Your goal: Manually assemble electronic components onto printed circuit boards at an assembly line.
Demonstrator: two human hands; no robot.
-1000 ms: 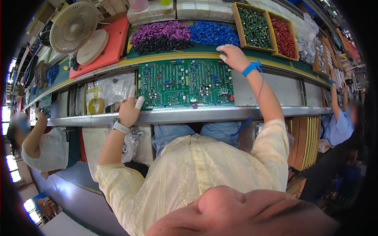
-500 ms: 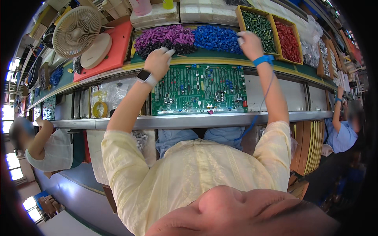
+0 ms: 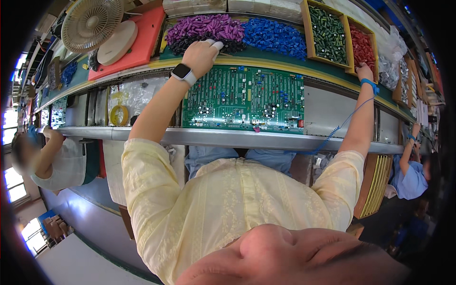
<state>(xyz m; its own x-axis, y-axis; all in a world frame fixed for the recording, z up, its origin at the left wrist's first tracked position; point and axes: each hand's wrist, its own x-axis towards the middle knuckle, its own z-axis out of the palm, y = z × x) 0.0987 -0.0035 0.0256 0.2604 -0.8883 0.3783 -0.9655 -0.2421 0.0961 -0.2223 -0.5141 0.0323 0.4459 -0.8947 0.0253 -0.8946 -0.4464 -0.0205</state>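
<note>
My left hand [image 3: 201, 58], with white covers on its fingertips and a watch at the wrist, reaches to the near edge of a pile of small black components [image 3: 183, 46]. Its fingers are bent together; whatever they grip is hidden. Far to the right, my right hand [image 3: 364, 72], wearing a blue wrist strap [image 3: 370, 86], is at the near end of a yellow-edged box of red components [image 3: 362, 46]. Those fingers are drawn together too, and their contents are too small to make out. Between my forearms lies a green circuit board [image 3: 243, 100] populated with many parts.
Behind the board are piles of purple components [image 3: 206, 27] and blue components [image 3: 275, 38], then a box of green components [image 3: 327, 35]. A fan [image 3: 92, 23] and a yellow tape roll [image 3: 119, 115] are at left. The strap's coiled cord [image 3: 332, 135] crosses the metal rail. Co-workers sit on both sides.
My right hand has left the blue pile and moved right to the red box. My left hand remains by the black components. The whole view has shifted slightly.
</note>
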